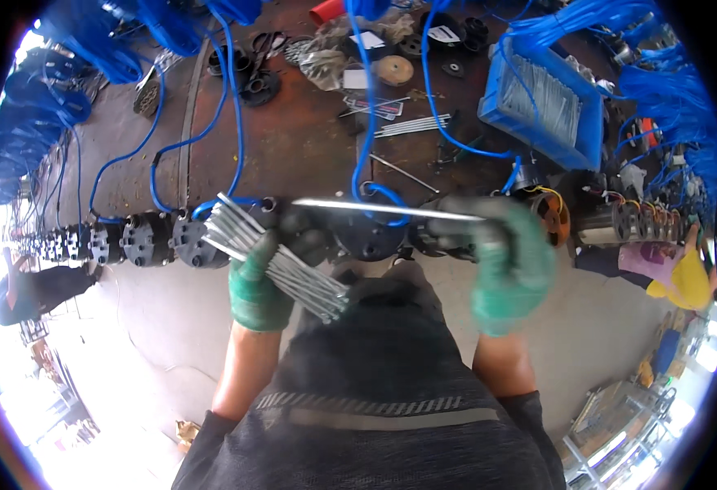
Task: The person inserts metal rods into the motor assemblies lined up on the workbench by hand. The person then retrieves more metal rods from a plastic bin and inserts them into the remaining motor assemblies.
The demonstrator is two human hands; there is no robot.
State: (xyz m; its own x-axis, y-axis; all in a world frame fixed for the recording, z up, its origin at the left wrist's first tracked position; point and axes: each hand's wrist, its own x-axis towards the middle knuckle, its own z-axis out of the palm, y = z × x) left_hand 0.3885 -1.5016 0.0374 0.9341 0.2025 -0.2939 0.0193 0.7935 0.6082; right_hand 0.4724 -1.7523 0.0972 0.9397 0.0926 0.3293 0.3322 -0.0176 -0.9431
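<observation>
My left hand (259,287), in a green and black work glove, is closed around a bundle of long bolts (305,282). The silvery shafts slant from upper left to lower right, in front of my dark clothing. My right hand (515,273), gloved alike and smeared by motion, grips one long bolt (383,209) by its right end. That bolt lies nearly level and points left, over a round black motor end cover (366,238) at the bench edge. Blue cable (387,193) loops beside this cover.
A row of black motor covers (146,239) lines the near edge of the brown bench (293,155). A blue bin (497,114) of long bolts stands at right. Loose bolts (411,125) lie mid-bench. Blue cables hang above. Other people (40,290) are at both sides.
</observation>
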